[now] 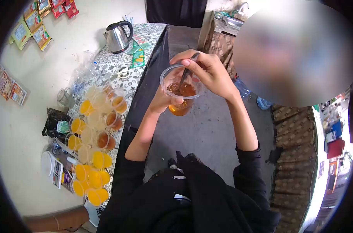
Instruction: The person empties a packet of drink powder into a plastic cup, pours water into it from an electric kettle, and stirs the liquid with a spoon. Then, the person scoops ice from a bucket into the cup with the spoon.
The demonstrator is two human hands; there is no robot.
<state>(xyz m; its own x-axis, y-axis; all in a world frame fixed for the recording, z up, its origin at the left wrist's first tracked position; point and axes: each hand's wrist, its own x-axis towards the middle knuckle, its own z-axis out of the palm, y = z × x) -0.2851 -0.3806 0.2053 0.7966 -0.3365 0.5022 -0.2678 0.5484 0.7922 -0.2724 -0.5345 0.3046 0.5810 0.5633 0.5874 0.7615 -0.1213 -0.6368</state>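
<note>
My left hand point(161, 100) is wrapped round a clear plastic cup point(180, 105) partly filled with amber liquid. The cup is up in front of me, tilted so that its open top faces the camera. From above, my right hand point(209, 72) pinches the handle of a metal spoon point(185, 74). The spoon's lower end dips into the liquid, where its bowl is hard to make out. To the left, on the patterned table, stand several plastic cups of orange drink point(95, 178) and a few of brown drink point(105, 140).
An electric kettle point(118, 37) stands at the table's far end, near green sachets point(138, 58) and white-handled scissors point(123, 72). A black plastic bag point(55, 123) and a kitchen scale point(57, 173) sit by the wall. A curtained counter point(293, 155) runs along the right.
</note>
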